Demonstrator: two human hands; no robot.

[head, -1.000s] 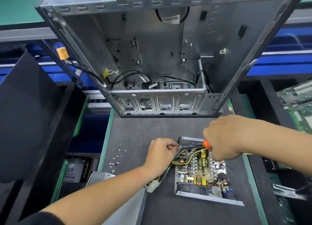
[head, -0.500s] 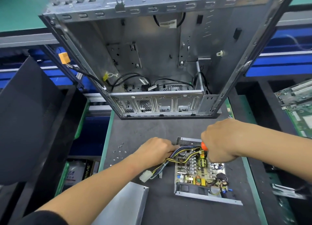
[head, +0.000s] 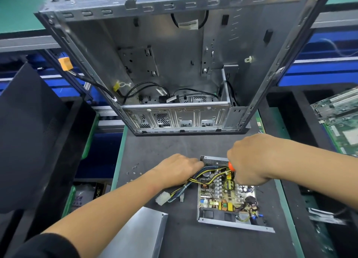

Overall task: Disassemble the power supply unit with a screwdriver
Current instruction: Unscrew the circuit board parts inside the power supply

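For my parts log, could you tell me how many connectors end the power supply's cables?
2: a large white connector beside the left hand, a small grey connector just right of it; the hand may hide others.

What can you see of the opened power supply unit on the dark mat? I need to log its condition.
The opened power supply unit, a shallow grey sheet-metal tray, lies flat on the dark mat with its cover off. Its crowded circuit board carries coils, capacitors and pale heat sinks. A perforated wall stands at the far end. The yellow, black and blue cable bundle leaves leftward, gripped by the left hand. The right hand holds an orange-handled screwdriver over the board; its tip is hidden.
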